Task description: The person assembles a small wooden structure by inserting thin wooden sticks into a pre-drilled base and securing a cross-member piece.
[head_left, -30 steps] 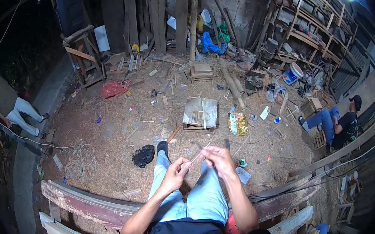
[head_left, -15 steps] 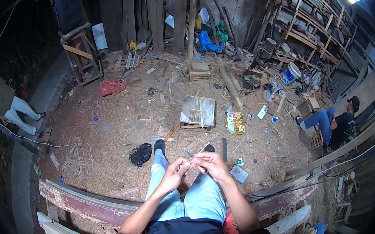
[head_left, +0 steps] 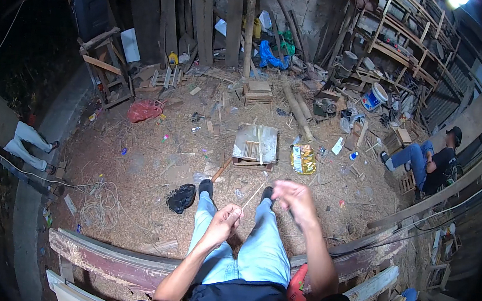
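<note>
My left hand (head_left: 227, 218) is closed round one end of a thin pale wooden stick (head_left: 253, 196), which slants up and to the right past its fingers. Raised over my right shin is my right hand (head_left: 295, 202), apart from the stick and blurred by motion. Its fingers look bent, and whether something lies in them I cannot make out. Beyond both hands, a low block with a light, worn top (head_left: 242, 134) stands on the ground and carries several thin sticks (head_left: 261, 143).
A black plastic bag (head_left: 182, 198) lies left of my feet, and a yellow packet (head_left: 303, 159) right of the block. Coiled cord (head_left: 101, 207) is at the left. One person (head_left: 16, 133) is at the far left, another (head_left: 432, 158) sits at the right. Shavings cover the ground.
My right hand has moved away from my left hand, up and to the right. The left hand has stayed nearly in place with the stick, which now shows more of its length.
</note>
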Motion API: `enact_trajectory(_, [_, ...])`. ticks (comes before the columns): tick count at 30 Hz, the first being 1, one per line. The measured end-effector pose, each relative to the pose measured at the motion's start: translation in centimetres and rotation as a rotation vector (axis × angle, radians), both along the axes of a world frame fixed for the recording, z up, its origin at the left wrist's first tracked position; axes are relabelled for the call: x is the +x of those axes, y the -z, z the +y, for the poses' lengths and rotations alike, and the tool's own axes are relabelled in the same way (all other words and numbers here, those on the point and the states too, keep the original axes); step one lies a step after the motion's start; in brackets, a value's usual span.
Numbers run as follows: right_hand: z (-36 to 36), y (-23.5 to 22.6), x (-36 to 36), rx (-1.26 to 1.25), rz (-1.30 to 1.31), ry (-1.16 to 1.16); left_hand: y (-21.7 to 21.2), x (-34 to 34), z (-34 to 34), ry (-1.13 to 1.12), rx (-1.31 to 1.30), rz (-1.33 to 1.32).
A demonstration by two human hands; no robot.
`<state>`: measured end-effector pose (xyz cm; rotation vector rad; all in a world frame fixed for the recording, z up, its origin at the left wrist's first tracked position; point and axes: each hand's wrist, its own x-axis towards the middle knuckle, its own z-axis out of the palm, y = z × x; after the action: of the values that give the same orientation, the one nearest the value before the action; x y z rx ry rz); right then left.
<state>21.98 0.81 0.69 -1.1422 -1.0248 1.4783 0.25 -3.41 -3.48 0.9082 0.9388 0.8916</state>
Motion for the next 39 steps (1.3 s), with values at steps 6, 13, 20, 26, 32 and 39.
enact_trajectory(6, [-0.6,2.4,-2.7,0.005,0.066,-0.135,0.5,0.9,0.1,0.02,0.157,0.116])
enact_trajectory(13, [1.2,0.9,-0.6,0.022,0.057,-0.05,-0.4,-0.6,0.1,-0.005,0.031,0.046])
enact_trajectory(20, [1.0,3.0,-2.4,0.06,0.092,0.088,-0.2,0.2,0.2,0.056,0.132,0.111])
enact_trajectory(26, [0.4,2.7,-2.3,-0.08,0.122,0.047,1.1,-0.6,1.1,-0.015,0.044,0.169])
enact_trajectory(32, [1.7,7.7,-3.1,0.119,-0.286,0.076,2.6,0.5,3.4,0.103,0.216,0.329])
enact_trajectory(39, [3.1,9.1,-2.6,-0.336,0.207,-0.09,5.3,1.9,7.1,0.028,0.179,0.372])
